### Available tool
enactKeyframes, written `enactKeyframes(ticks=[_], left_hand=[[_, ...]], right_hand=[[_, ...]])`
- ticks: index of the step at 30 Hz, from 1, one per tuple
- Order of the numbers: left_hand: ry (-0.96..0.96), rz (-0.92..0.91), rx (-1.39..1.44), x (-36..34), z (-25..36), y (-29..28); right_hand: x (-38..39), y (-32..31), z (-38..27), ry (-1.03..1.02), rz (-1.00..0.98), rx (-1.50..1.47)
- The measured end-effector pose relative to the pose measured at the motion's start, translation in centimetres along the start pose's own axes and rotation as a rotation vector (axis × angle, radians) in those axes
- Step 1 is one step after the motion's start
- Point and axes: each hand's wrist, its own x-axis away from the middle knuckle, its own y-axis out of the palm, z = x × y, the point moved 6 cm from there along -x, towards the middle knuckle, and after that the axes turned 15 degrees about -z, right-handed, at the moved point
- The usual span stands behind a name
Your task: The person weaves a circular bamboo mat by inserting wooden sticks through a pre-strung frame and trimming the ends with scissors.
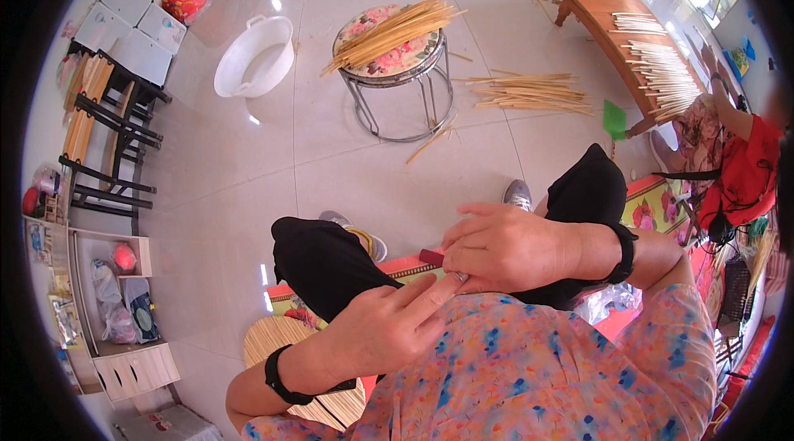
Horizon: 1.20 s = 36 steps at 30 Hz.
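My left hand (395,321) and my right hand (517,246) meet over my lap. My right hand's fingers curl over a small dark red object (431,256), whose end sticks out to the left beneath them. My left fingers reach up to the right hand, bent and touching it; a small silvery bit (460,277) shows at their tips, too small to make out. What lies between the hands is mostly hidden. A flowered pink and green surface (289,305) shows below my black-trousered legs.
A flowered stool (413,60) bearing sticks, more sticks (529,93) on the floor, a white basin (253,56), a low wooden bench (597,4) with pale sticks. Shelves (124,292) stand left. Another person in red (740,176) works at right, hand near the bench.
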Motion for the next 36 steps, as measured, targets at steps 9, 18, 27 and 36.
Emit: enactKeyframes(ticks=[9,18,27,36], left_hand=[[-0.155,0.111,0.313,1.3,-0.9,-1.1],[-0.136,0.175,0.244,-0.6,-0.7,-0.8],[-0.129,0.104,0.088,-0.9,-0.6,0.7],[-0.265,-0.002,0.51,-0.8,-0.3,3.1]], right_hand=[[2.3,-1.4,2.3,0.195,0.246,-0.024],[1.9,-1.7,1.4,0.218,0.328,0.018],[1.2,-1.2,-0.2,0.145,0.353,0.179],[0.8,-0.4,-1.7,0.1,0.32,0.462]])
